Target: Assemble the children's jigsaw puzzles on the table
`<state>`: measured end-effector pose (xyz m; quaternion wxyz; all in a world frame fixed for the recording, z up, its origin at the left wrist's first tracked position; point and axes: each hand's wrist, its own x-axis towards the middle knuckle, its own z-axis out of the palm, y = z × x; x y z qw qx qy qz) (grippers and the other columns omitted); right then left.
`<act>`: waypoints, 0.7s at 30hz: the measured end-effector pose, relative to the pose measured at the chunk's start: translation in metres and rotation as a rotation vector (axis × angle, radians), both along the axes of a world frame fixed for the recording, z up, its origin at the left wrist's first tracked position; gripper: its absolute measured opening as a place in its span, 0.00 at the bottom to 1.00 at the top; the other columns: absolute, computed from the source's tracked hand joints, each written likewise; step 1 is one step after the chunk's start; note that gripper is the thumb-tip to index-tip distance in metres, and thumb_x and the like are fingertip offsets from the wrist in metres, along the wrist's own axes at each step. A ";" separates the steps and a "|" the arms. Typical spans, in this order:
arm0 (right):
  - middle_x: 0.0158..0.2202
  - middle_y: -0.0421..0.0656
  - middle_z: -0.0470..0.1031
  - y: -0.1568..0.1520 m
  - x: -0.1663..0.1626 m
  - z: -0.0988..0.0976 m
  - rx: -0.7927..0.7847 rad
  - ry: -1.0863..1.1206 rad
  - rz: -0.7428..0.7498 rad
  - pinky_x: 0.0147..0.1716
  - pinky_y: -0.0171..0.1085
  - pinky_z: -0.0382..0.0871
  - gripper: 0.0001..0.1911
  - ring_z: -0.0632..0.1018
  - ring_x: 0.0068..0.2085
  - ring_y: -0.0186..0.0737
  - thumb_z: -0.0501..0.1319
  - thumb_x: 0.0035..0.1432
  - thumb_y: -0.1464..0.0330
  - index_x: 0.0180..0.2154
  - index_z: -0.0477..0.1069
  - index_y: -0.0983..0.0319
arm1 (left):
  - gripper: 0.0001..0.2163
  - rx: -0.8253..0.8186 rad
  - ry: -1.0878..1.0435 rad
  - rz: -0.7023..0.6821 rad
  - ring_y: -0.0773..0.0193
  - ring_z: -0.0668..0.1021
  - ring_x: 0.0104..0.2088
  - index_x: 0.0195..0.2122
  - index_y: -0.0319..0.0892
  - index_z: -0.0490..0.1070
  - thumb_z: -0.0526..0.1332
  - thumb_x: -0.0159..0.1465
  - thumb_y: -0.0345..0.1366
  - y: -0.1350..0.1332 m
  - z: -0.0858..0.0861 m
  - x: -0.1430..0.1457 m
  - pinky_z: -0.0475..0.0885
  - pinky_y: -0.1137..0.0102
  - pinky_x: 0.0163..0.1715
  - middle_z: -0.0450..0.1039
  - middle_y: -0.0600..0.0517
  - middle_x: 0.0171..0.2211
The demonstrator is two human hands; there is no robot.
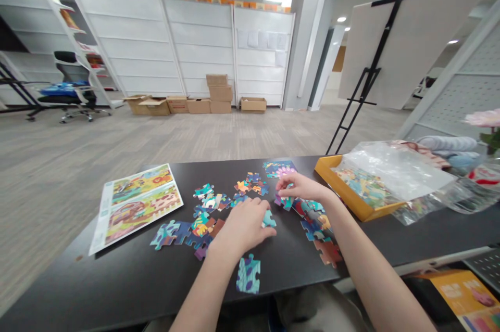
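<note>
My left hand (246, 224) lies low over the table, its fingers stretched forward and its thumb held apart. A light teal puzzle piece (269, 219) shows between that thumb and the fingers, touching or just beneath them. My right hand (299, 187) has its fingers curled in a pinch at a purple and teal puzzle piece (285, 202), at the top of a joined strip of pieces (312, 220). Loose and joined puzzle pieces (201, 222) spread left of my left hand. A single teal piece with purple spots (249, 275) lies near the front edge.
A printed picture sheet (136, 202) lies on the left of the black table (128, 280). More joined pieces (276, 167) rest at the far edge. On the right stands a yellow box (351, 202) holding puzzle pieces and a clear plastic bag (394, 168), beside folded cloths (445, 143).
</note>
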<state>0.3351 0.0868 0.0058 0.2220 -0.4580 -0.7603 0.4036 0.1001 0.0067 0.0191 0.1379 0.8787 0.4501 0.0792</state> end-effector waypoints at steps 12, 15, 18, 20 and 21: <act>0.31 0.41 0.80 -0.008 -0.017 -0.008 -0.214 0.000 0.111 0.34 0.35 0.73 0.20 0.80 0.34 0.38 0.74 0.46 0.58 0.38 0.77 0.64 | 0.18 -0.016 -0.085 0.004 0.51 0.76 0.54 0.54 0.42 0.71 0.66 0.63 0.39 0.013 -0.017 -0.015 0.71 0.61 0.54 0.76 0.44 0.51; 0.34 0.43 0.81 -0.010 -0.017 -0.007 -0.285 0.031 0.149 0.38 0.36 0.75 0.23 0.81 0.36 0.39 0.74 0.46 0.58 0.41 0.77 0.64 | 0.17 0.004 -0.069 0.022 0.51 0.75 0.55 0.55 0.41 0.70 0.64 0.65 0.38 0.013 -0.018 -0.021 0.70 0.60 0.55 0.76 0.44 0.52; 0.39 0.44 0.81 -0.012 -0.016 -0.004 -0.342 0.077 0.217 0.42 0.37 0.75 0.25 0.81 0.39 0.39 0.75 0.45 0.61 0.45 0.76 0.63 | 0.16 0.024 -0.058 0.010 0.52 0.76 0.55 0.54 0.41 0.70 0.63 0.66 0.38 0.011 -0.017 -0.026 0.69 0.61 0.55 0.76 0.44 0.53; 0.44 0.44 0.80 -0.014 -0.014 -0.002 -0.355 0.095 0.248 0.44 0.37 0.74 0.25 0.80 0.41 0.38 0.75 0.45 0.63 0.46 0.76 0.62 | 0.16 0.044 -0.060 -0.005 0.52 0.76 0.54 0.53 0.41 0.71 0.63 0.66 0.39 0.010 -0.018 -0.029 0.69 0.61 0.55 0.76 0.44 0.52; 0.45 0.44 0.79 -0.014 -0.013 -0.001 -0.357 0.096 0.257 0.45 0.37 0.74 0.25 0.80 0.42 0.37 0.74 0.46 0.64 0.46 0.75 0.62 | 0.16 0.053 -0.065 -0.012 0.52 0.75 0.54 0.53 0.41 0.71 0.64 0.66 0.39 0.009 -0.018 -0.031 0.69 0.60 0.55 0.76 0.45 0.52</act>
